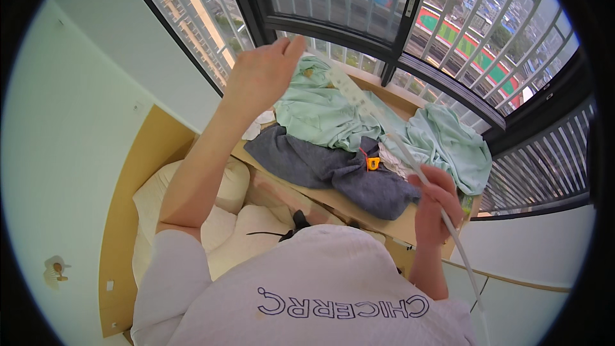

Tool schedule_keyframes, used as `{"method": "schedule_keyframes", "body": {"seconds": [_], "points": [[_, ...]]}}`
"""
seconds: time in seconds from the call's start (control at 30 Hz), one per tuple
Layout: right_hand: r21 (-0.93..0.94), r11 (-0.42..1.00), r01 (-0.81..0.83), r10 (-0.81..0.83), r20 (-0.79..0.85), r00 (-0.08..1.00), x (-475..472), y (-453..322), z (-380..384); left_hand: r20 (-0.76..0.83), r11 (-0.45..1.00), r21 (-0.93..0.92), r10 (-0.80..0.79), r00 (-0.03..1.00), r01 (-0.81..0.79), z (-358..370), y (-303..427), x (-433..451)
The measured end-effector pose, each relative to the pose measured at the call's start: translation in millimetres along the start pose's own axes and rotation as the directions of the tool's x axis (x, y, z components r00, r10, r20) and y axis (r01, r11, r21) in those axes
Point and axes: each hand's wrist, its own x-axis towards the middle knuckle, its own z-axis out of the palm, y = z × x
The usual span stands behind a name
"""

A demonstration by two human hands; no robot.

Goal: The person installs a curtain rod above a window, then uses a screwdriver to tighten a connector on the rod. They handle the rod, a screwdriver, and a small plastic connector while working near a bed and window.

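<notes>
A white power strip [354, 92] slants through the air before me, blurred, its sockets showing in a row. At its upper end is my left hand [266, 74], raised with the fingers pinched together; the contact point is blurred. From the strip's lower end a white cord [454, 230] runs down to the right, past my shirt. My right hand [438, 204] grips that cord between thumb and fingers. Behind the strip, mint-green cloth [326, 110] lies crumpled on a wooden ledge [408, 223]. A dark grey cloth [307, 158] is spread along its near side.
An orange tape measure [373, 163] with a red strap rests on the grey cloth. Cream bedding [247, 226] fills the low area at left. Beyond the ledge stand dark-framed windows [401, 48] with white bars outside. A wall hook [58, 269] is at far left.
</notes>
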Motion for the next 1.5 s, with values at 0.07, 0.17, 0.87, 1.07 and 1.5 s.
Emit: {"method": "schedule_keyframes", "body": {"seconds": [0.07, 0.17, 0.87, 1.07, 1.5], "points": [[-0.057, 0.998, 0.024, -0.019, 0.094, 0.995, 24.9, 11.8, 22.9, -0.001, 0.994, -0.096, 0.057, 0.998, -0.057, -3.0, 12.5, -9.6], [-0.250, 0.959, 0.136, -0.076, 0.233, 0.969, 44.9, 21.3, 32.1, -0.022, 0.985, -0.141, 0.096, 0.995, -0.098, -16.6, 37.4, -18.4], [-0.166, 0.963, 0.213, -0.173, 0.225, 0.959, 50.3, -0.9, 50.5, 0.070, 0.978, 0.203, -0.062, 0.996, 0.047, -60.9, 25.3, -74.9], [-0.204, 0.968, 0.150, -0.114, 0.178, 0.978, 51.1, 1.7, 39.7, 0.284, 0.969, 0.208, -0.192, 0.939, 0.135, -81.0, 32.2, -100.8], [-0.191, 0.969, 0.157, -0.134, 0.128, 0.983, 54.8, -4.6, 35.2, -0.229, 0.715, -0.129, 0.653, 0.722, -0.688, -77.2, 40.8, 16.7]]}}
